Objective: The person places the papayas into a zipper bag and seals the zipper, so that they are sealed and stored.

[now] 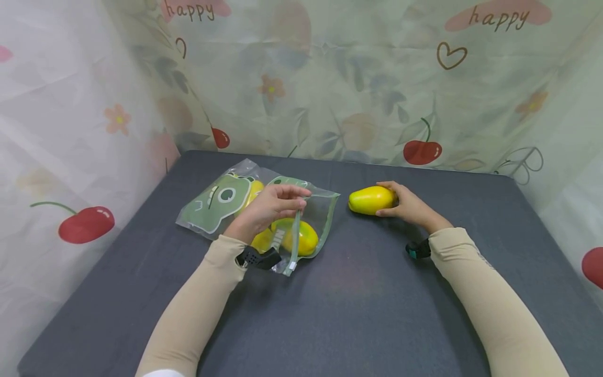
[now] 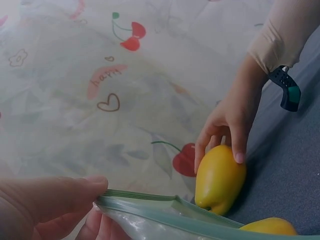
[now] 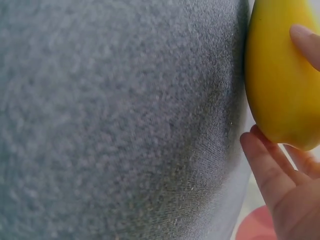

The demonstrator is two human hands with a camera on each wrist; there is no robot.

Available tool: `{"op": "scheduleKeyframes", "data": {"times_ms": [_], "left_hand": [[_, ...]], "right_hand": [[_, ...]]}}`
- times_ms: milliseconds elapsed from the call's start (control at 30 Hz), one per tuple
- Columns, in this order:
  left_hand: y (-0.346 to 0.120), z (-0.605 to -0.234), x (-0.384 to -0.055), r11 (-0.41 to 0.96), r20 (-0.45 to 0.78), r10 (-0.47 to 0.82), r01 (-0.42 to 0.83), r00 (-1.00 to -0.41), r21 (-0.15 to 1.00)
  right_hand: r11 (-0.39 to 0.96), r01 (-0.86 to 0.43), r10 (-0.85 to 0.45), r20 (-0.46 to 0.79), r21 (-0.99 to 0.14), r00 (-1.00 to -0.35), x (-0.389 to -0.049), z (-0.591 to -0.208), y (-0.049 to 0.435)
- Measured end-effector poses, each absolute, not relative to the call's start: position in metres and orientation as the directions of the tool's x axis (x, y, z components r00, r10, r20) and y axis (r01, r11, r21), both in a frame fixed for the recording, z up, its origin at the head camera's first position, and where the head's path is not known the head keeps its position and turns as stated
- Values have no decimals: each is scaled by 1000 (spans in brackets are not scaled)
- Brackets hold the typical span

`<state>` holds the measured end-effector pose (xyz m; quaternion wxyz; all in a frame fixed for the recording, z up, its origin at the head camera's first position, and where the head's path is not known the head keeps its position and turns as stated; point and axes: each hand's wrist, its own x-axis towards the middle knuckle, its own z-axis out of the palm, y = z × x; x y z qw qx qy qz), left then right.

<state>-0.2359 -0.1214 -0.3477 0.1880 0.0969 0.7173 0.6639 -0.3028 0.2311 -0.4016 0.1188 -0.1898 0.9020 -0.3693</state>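
Note:
A clear zip bag with green frog prints lies on the left-centre of the table, its mouth parted toward the right. My left hand pinches the bag's green zip edge between thumb and fingers and lifts it. Yellow fruit shows inside the bag, just within the mouth; more yellow shows behind the print. Right of the bag, a yellow papaya lies on the table. My right hand grips its right end, thumb on the near side and fingers on the far side. The left wrist view shows this papaya beyond the zip edge.
The dark grey table has its back edge against a patterned curtain. More curtain hangs at both sides. A thin looped cord is near the back right corner. The zip slider sits at the bag's near corner.

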Motion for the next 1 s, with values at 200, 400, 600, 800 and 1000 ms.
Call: {"op": "scheduleKeyframes", "data": {"times_ms": [200,400,600,800,1000], "left_hand": [[-121,-348,-236,92,-142,393,-115,-908,989],[-120,-348,-237,92,-144,390,-116,-909,989],[-120,-348,-237,96,-148,385,-120,-911,988],[-121,-349,-237,103,-146,388,-114,-910,988],[-121,-350,-238,107,-142,393,-108,-909,988]], "right_hand": [[669,-225,-396,-83,-709,-915,-300,-403,231],[678,-223,-386,-81,-700,-919,-296,-403,233],[678,-225,-382,-74,-700,-921,-289,-403,235],[665,-230,-374,-51,-711,-926,-281,-401,239],[673,-238,-357,-26,-700,-934,-270,-397,238]]}}
